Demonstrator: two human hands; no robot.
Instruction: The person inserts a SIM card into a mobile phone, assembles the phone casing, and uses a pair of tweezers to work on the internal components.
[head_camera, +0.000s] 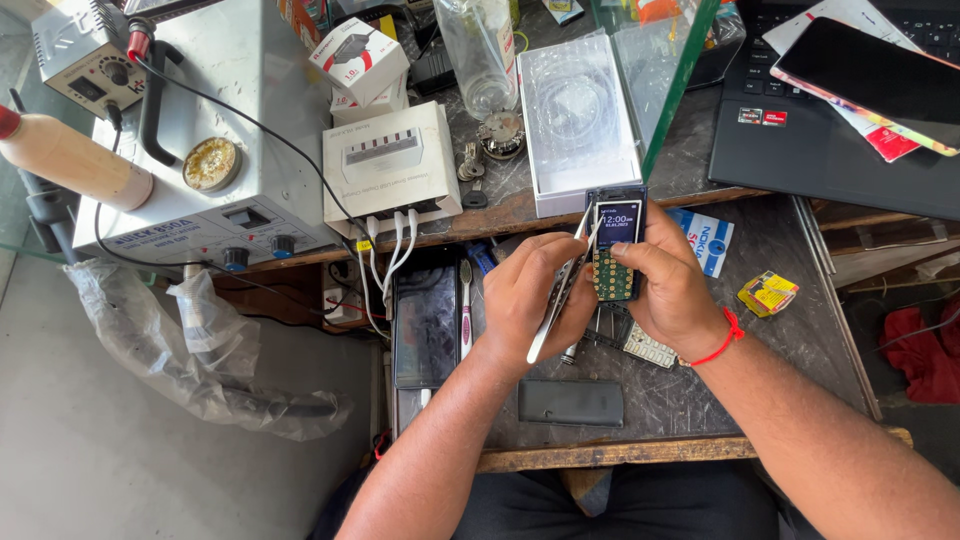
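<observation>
The right hand (672, 290) is clasping the small opened keypad phone with lit screen and bare green board (616, 250) above the dark worktop (790, 290), while the left hand (530, 295) is pinching slim metal tweezers (562, 295) closed at its edge, best worked gently.

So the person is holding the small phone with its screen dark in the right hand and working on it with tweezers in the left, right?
Not quite: the head view shows the small phone's screen lit, not dark. The rest holds: the right hand holds the phone with its front cover off, and the left hand works on it with the tweezers.
</observation>
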